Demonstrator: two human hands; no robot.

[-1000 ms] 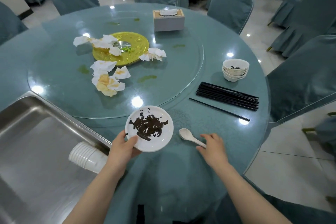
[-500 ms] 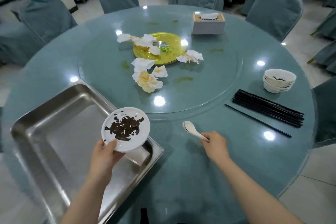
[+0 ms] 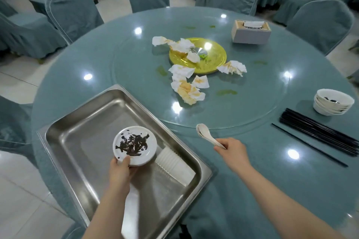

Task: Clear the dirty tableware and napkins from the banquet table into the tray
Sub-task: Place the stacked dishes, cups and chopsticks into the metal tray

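Now left hand (image 3: 120, 169) has carried sauce-smeared plate (image 3: 135, 145) off counter (image 3: 252, 190), over tray (image 3: 81, 136), fingers gripping near rim; not yet released. Right hand (image 3: 232, 148) fingers pinch stacked spoons (image 3: 204, 133), lifted. Napkins (image 3: 189, 87), bowls (image 3: 333, 102), chopsticks (image 3: 318, 132) remain on counter, farther right.

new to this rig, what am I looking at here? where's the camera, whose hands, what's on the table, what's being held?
No robot: a person wears one wide-angle camera on the head, looking down at their own hands. The left hand holds a sauce-smeared white plate over the steel tray, beside stacked white cups lying in it. The right hand grips white spoons. On the round table: a yellow dish, crumpled napkins, stacked bowls, black chopsticks, a tissue box.
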